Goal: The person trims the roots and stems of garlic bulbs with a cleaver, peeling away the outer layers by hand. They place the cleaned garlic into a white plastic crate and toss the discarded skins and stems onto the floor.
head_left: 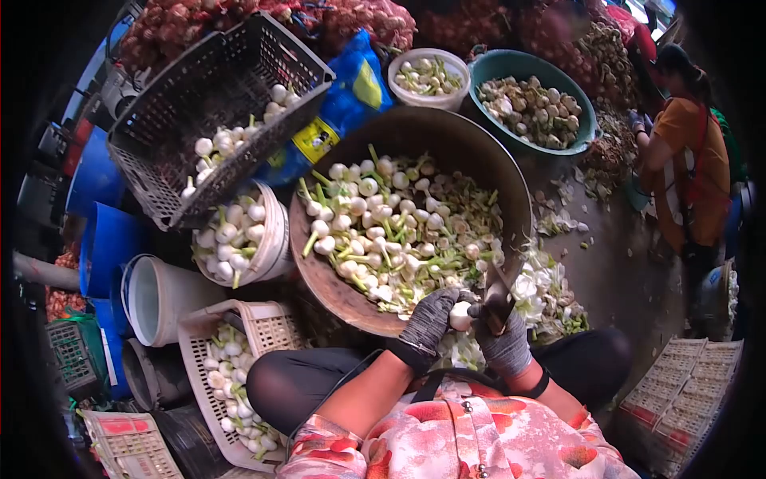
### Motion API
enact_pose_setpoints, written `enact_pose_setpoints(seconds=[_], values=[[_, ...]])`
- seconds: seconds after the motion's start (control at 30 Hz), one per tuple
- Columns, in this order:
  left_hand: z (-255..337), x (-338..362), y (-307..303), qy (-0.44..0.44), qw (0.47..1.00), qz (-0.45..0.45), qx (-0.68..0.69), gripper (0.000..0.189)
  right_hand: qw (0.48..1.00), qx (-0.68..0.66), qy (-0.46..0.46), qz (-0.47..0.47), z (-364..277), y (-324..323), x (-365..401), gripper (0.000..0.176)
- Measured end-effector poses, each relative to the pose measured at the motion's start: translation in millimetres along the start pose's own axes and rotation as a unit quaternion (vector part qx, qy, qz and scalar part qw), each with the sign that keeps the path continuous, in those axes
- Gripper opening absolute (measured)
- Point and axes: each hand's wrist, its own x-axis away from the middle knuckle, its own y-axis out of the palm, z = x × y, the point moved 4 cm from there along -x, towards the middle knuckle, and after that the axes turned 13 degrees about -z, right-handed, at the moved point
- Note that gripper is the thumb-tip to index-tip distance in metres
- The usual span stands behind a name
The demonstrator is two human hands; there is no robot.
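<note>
White bulb [460, 316] held at the pan's near rim

The white bulb is pinched by the curled fingers of the gloved left hand [429, 326], its forearm angled inward from the near left. Close beside it, a knife [500, 310] is gripped in the gloved right hand [507, 350], its forearm slanted from the near right. Heaped bulbs [375, 209] are held in the pan [496, 160] beyond.

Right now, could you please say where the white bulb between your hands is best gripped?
Probably grip the white bulb around its side, from the left, where the left hand is: it is round, and the knife, in the right hand, is to its right.
</note>
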Motion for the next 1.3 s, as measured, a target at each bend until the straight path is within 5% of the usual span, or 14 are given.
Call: enact_pose_setpoints(seconds=[0.07,0.1,0.17,0.3,0.43,0.47,0.53,0.67,0.7,0.83,0.93,1.0,1.1,1.3], values=[[-29,-7,-19,-0.016,0.995,0.061,0.076,0.02,1.0,0.022,-0.011,-0.019,-2,-3,0,0.025],[-80,-12,-18,-0.172,0.879,0.086,0.437,0.022,1.0,-0.002,-0.011,-0.018,0,-4,0,0.026],[-71,-3,-42,0.027,0.91,0.02,0.413,0.014,0.995,-0.081,-0.024,0.051,6,-2,0,0.025],[34,11,-4,-0.032,0.994,-0.081,0.061,0.031,0.998,-0.058,-0.014,0.033,6,0,-6,0.023],[-41,-7,21,-0.137,0.853,-0.189,0.468,0.037,0.993,-0.049,0.099,-0.032,7,-1,-7,0.027],[-18,-12,-1,-0.136,0.954,-0.189,0.188,0.036,0.995,-0.072,0.07,0.014,2,-2,-7,0.03],[9,-27,-56,-0.011,0.898,0.12,0.423,0.031,0.993,-0.044,0.106,0.021,-2,-16,-7,0.03],[133,-40,-202,0.357,0.754,-0.165,0.526,0.048,0.928,-0.32,0.095,0.167,22,-33,0,0.032],[144,-45,-233,0.318,0.772,-0.155,0.528,0.061,0.913,-0.342,0.071,0.209,27,-38,1,0.03],[103,-118,-210,0.265,0.832,-0.23,0.43,0.05,0.855,-0.444,0.093,0.252,37,-49,2,0.028],[-8,-161,-131,0.14,0.982,-0.073,-0.103,0.031,0.858,-0.435,0.129,0.239,42,-51,0,0.029],[-94,-182,-68,0.19,0.785,-0.072,-0.585,0.024,0.857,-0.439,0.147,0.226,43,-51,-4,0.029],[-121,-184,0,-0.213,0.944,-0.066,-0.243,0.042,0.848,-0.444,0.183,0.223,51,-51,-4,0.03],[-195,-208,23,-0.174,0.909,-0.064,-0.373,0.039,0.834,-0.458,0.227,0.208,61,-56,-13,0.029]])
